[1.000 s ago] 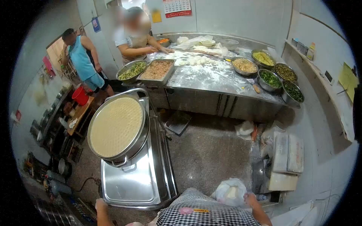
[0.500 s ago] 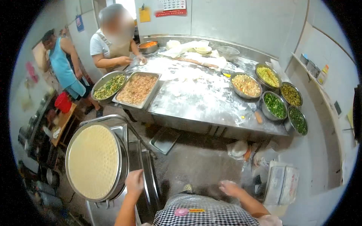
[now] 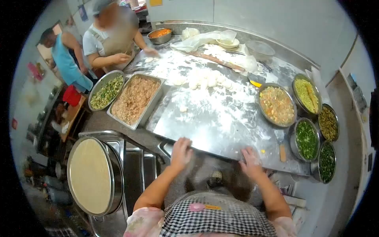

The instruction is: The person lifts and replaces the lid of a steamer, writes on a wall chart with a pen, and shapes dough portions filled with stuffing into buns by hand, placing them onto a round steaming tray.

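My left hand is at the front edge of the floured steel table, holding nothing, fingers stretched forward and a little blurred. Further right along that edge, my right hand has its fingers apart and touching or just over the metal; it is bare too. Several small dough pieces lie in flour mid-table, and one lone dough piece sits nearer my left hand. A scraper with a wooden handle rests to the right of my right hand.
A tray of meat filling and a bowl of chopped greens stand left. Several filling bowls, one of mixed vegetables, line the right. A rolling pin lies behind. A co-worker handles dough. Lower left is a large round pan.
Both my hands have moved forward to the table's edge, the left one away from beside the round pan. The view has come closer to the table. The co-worker remains at the far left corner.
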`<state>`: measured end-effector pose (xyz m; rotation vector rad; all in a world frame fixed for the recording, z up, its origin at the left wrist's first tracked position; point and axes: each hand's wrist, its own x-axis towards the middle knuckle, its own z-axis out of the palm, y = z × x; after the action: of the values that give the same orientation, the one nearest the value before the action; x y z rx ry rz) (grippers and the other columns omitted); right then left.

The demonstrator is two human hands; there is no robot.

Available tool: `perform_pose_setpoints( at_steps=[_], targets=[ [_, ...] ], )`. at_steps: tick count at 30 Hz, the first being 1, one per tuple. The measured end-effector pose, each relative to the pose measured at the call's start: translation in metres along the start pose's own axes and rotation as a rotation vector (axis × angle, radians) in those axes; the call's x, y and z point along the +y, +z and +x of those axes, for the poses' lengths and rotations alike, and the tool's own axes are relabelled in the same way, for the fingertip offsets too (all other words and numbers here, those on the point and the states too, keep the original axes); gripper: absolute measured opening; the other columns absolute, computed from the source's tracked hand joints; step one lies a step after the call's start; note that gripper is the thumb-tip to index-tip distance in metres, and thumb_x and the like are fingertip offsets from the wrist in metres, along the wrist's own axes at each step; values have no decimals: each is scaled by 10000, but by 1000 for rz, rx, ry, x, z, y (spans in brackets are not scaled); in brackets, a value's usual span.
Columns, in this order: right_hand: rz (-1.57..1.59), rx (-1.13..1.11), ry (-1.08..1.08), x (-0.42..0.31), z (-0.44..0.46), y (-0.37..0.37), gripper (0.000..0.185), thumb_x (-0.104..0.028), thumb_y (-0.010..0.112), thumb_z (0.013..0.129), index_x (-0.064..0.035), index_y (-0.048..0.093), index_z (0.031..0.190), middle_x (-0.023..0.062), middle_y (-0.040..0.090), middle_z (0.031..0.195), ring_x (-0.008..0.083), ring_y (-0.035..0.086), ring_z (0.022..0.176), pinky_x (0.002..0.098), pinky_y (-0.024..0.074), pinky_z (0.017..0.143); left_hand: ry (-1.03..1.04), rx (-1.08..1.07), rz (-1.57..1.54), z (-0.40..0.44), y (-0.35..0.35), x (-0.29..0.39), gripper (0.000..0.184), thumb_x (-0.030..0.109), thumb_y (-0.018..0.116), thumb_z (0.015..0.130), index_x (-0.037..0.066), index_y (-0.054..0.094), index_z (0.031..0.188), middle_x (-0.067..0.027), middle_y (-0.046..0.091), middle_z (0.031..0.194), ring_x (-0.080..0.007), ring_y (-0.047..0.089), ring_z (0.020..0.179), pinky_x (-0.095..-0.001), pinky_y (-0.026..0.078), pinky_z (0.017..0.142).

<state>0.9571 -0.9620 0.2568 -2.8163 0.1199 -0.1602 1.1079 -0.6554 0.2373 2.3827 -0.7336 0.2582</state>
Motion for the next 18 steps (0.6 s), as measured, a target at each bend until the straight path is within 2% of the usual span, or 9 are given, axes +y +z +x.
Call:
perform_pose_setpoints(
  at_steps=[3,7,10,13,14,15,16,17,18],
  targets=[
    [32,-19,-22,27,35,12,563,-221,643,783,-27,431,1268,225,368,1349,400,323,1262,458,274,1052,-302,201,-108,55,29,-44,498,218,610,782,-20,486,1201,-254,465,1220,-398,420,1156,-440,327,995],
    [-6,-77,-101,51,48,27,620,-278,609,798,38,391,1285,245,323,1375,404,284,1287,487,207,1077,-451,361,-89,121,39,-76,531,248,583,795,-75,455,1197,-275,469,1206,-409,415,1151,-439,317,998],
    [-21,-138,-65,55,55,25,621,-267,623,778,36,405,1274,246,359,1348,399,308,1275,485,218,1071,-394,387,61,162,63,-111,533,263,578,804,-71,452,1200,-279,472,1204,-414,417,1151,-438,316,995],
    [22,-151,12,48,60,25,615,-221,650,740,35,425,1252,236,410,1310,388,344,1258,483,241,1058,-456,72,74,215,73,-78,526,274,576,809,-74,464,1187,-280,479,1203,-419,425,1148,-436,320,990],
    [24,-151,29,47,61,23,613,-209,654,730,35,429,1246,229,418,1305,381,350,1256,481,246,1055,-120,380,111,222,110,-76,366,205,591,755,-33,491,1016,-212,502,916,-389,475,872,-446,372,783],
    [19,-150,40,47,61,20,610,-196,657,721,34,433,1239,222,427,1299,374,356,1254,480,251,1052,-52,332,13,233,122,-49,357,190,595,751,-30,494,1014,-212,500,916,-387,474,869,-448,373,786],
    [21,-150,27,49,61,20,600,-189,653,720,34,438,1234,215,431,1298,371,361,1252,481,254,1050,-54,162,-108,236,146,-33,429,201,609,759,-32,492,1100,-230,517,1038,-386,484,982,-433,376,877],
    [23,-142,14,51,62,22,590,-183,649,719,33,442,1228,209,435,1297,367,366,1249,482,258,1048,-9,149,-226,238,173,-10,530,207,619,768,-31,451,1211,-248,472,1201,-389,439,1133,-424,326,993],
    [24,-130,1,53,65,24,580,-177,645,718,33,447,1222,202,439,1296,363,372,1246,483,261,1047,77,8,-259,244,182,10,638,270,629,787,-14,394,1307,-248,369,1350,-398,342,1257,-435,251,1063]
  ],
)
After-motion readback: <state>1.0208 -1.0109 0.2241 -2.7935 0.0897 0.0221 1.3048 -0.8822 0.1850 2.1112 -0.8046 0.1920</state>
